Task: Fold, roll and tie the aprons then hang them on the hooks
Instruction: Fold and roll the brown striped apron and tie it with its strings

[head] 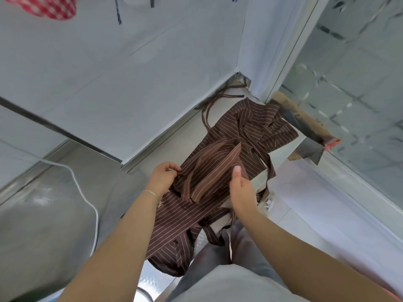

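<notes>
The left hand (164, 179) pinches 1 edge of the brown pinstriped cloth apron (220, 171), crumpled on a pale ledge (192, 127); the right hand (241, 190) grips its other side. Farther off, loose ties (209, 107) trail and could tangle into the fold.

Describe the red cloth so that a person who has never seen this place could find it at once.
Begin at the pale wall panel above the ledge where both hands work on the brown striped apron. Follow that panel to the picture's top left corner. There hangs the red and white checked cloth, the only red, checked fabric here.
</notes>
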Motion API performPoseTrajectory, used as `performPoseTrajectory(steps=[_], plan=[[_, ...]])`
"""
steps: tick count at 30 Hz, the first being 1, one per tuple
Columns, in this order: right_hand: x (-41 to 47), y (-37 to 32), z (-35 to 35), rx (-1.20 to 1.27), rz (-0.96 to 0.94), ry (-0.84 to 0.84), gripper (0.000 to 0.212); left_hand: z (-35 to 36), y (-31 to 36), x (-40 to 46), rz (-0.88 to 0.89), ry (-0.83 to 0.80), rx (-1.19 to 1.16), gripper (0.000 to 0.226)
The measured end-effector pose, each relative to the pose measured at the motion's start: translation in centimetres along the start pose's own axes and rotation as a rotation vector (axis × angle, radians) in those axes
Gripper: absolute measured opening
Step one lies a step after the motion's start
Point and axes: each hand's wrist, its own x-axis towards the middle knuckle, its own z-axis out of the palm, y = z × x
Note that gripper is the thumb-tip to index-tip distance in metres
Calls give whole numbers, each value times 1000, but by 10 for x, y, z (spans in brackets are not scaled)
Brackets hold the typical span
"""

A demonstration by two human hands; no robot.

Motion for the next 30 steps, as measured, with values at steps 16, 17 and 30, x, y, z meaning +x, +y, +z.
performPoseTrajectory(steps=[16, 17, 30], plan=[[26, -1, -16, 521, 490, 281, 18, -3, -32, -5, -4, 70, 115, 20], [26, 0, -17, 531, 503, 275, 22, -2, -34, -6, -35, 55, 94, 21], [42, 5, -27, 450, 352, 287, 33, 29, -27, -25, 13, -43, -255, 48]])
